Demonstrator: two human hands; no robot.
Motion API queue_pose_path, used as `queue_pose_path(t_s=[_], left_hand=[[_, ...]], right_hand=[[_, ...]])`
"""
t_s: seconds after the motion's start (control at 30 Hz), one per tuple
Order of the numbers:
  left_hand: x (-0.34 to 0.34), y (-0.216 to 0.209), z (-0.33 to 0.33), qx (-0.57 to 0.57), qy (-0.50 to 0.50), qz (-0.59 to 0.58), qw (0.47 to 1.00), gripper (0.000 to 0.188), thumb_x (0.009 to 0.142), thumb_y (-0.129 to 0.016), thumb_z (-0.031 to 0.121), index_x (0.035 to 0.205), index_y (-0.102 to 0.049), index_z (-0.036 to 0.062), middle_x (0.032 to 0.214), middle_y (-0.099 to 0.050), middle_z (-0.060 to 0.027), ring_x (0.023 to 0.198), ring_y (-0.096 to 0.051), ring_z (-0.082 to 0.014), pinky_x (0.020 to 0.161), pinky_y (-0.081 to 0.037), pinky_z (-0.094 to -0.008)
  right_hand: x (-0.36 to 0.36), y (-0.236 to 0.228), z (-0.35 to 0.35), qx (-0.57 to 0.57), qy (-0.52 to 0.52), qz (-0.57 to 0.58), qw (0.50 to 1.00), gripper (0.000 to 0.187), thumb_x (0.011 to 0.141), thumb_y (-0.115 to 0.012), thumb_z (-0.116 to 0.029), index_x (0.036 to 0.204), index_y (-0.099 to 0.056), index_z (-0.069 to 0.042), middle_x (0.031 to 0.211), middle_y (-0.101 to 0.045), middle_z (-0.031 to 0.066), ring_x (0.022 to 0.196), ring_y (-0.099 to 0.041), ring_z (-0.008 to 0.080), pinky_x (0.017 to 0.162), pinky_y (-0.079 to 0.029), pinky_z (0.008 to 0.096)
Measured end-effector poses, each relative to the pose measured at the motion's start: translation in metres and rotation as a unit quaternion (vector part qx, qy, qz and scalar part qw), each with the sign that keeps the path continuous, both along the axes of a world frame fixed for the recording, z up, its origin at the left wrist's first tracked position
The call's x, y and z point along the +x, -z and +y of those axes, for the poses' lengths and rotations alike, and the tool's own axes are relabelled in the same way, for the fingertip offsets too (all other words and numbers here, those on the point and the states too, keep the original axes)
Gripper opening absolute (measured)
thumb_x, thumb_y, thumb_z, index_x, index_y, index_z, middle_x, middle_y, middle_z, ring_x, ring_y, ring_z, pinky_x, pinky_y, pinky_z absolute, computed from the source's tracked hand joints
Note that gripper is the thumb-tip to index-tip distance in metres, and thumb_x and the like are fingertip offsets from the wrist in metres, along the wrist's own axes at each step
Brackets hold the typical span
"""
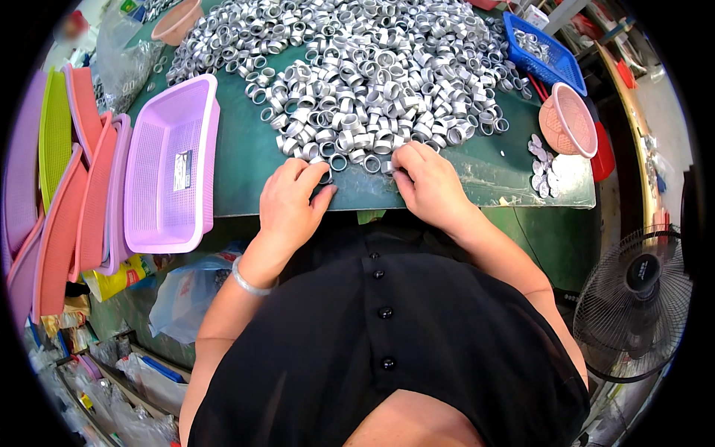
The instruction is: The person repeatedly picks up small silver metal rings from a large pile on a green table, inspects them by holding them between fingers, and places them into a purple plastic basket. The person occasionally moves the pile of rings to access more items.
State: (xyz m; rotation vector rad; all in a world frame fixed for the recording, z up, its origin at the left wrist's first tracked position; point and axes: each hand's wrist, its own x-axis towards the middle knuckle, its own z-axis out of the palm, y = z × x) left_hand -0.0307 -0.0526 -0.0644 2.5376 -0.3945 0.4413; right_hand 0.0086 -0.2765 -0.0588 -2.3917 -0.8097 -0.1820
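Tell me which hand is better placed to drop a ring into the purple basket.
Left, probably: the left hand lies nearer the purple basket; the right hand is farther off, across the rings.

1. The left hand [289, 205] is laid palm down at the near edge of the green table [238, 160], its fingers curled and its fingertips pressed to the table surface.
2. The left wrist is circled by a silver bangle [249, 283], just off the table's near edge, and the bare forearm is drawn back from there toward the body.
3. The right hand [430, 182] is also set palm down at that near edge, beside the left hand but apart from it.
4. The right fingers are bent inward, with the thumb and forefinger pinched together; what is pinched cannot be told.
5. The right forearm is angled back from the table edge.
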Motion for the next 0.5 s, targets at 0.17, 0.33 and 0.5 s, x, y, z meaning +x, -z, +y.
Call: queue_pose_path(t_s=[0.17, 0.33, 0.5], left_hand=[[0.0, -0.004, -0.002, 0.018, -0.007, 0.027, 0.999, 0.028, 0.07, -0.068, 0.009, 0.096, -0.059, 0.0079, 0.08, -0.052, -0.0086, 0.075, -0.054, -0.0276, 0.064, -0.044, -0.0363], [-0.004, -0.009, -0.002, 0.023, 0.004, 0.05, 0.998, 0.027, 0.072, -0.066, 0.007, 0.098, -0.059, 0.0076, 0.081, -0.051, -0.0089, 0.077, -0.054, -0.0282, 0.065, -0.043, -0.0367], [-0.003, -0.008, -0.002, 0.006, 0.005, 0.061, 0.998, 0.027, 0.071, -0.065, 0.004, 0.097, -0.058, 0.0065, 0.084, -0.051, -0.0097, 0.076, -0.053, -0.0289, 0.066, -0.043, -0.0367]], right_hand=[[0.0, 0.002, -0.004, 0.005, -0.021, -0.011, 1.0, 0.022, 0.073, -0.057, -0.002, 0.095, -0.055, -0.004, 0.087, -0.052, 0.0114, 0.082, -0.052, 0.032, 0.069, -0.044, 0.0395], [-0.006, -0.008, -0.01, 0.009, -0.064, -0.011, 0.998, 0.023, 0.073, -0.059, -0.003, 0.096, -0.056, -0.004, 0.089, -0.054, 0.0112, 0.087, -0.052, 0.0302, 0.073, -0.044, 0.0383], [-0.008, 0.001, -0.019, -0.001, -0.081, 0.008, 0.997, 0.027, 0.071, -0.062, -0.004, 0.097, -0.056, -0.003, 0.095, -0.054, 0.0112, 0.089, -0.051, 0.0298, 0.077, -0.043, 0.0375]])
